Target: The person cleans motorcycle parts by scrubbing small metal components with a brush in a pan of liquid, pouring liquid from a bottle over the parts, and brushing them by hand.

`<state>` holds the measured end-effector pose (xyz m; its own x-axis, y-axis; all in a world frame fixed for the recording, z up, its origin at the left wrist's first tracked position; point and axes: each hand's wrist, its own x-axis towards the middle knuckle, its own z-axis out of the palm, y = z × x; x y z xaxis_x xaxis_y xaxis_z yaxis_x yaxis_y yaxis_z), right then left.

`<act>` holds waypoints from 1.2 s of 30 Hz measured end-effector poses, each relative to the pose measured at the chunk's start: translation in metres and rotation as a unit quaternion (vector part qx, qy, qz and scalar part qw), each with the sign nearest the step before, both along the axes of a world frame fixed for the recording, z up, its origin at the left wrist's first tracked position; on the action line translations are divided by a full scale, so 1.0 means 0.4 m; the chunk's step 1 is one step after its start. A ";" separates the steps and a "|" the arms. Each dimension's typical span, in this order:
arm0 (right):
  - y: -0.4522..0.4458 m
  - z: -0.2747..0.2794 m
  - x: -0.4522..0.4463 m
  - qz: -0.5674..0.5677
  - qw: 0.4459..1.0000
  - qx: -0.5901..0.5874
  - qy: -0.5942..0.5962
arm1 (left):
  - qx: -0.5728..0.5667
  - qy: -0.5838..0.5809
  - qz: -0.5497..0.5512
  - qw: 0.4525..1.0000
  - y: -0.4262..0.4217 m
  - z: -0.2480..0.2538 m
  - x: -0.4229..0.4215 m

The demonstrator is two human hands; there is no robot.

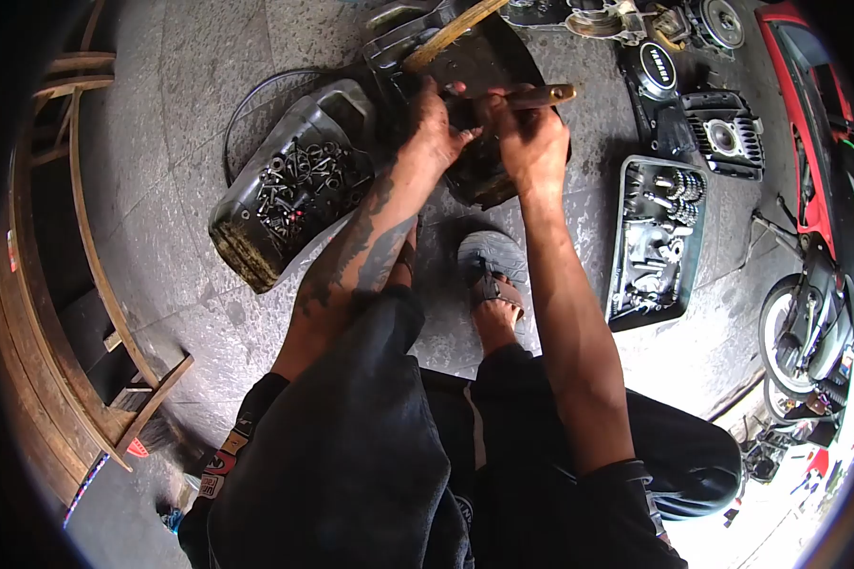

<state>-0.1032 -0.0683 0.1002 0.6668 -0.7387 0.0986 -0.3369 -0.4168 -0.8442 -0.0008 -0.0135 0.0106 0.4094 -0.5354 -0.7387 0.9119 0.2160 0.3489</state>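
My right hand (533,152) is closed around a paintbrush (550,96), whose brown handle with a hole in its end points to the right; the bristles are hidden. Close beside it, my left hand (430,128) has its fingers bent around something dark that I cannot make out. Both hands are over a dark, oily cut-open plastic container (489,190). A wooden stick (455,35) slants into its far side.
Left of the hands, a cut jerrycan (232,242) holds many bolts and small parts. At the right lie a tray (621,237) of gears and shafts, a finned cylinder (724,137) and a YAMAHA cover (657,71). A wooden bench (90,218) stands left, a motorcycle (807,303) far right.
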 end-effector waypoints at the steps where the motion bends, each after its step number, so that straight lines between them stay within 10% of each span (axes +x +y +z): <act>1: 0.005 0.009 0.010 -0.041 0.999 0.011 -0.008 | 0.004 -0.002 0.003 1.000 0.008 -0.012 0.005; 36: -0.060 0.031 0.022 -0.068 0.997 0.036 0.012 | 0.121 -0.228 -0.080 0.963 0.005 0.040 -0.010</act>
<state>-0.0946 -0.0925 0.1125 0.5615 -0.8270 0.0275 -0.4061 -0.3044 -0.8617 -0.0047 -0.0113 0.0266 0.6477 -0.4523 -0.6131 0.6671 -0.0520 0.7431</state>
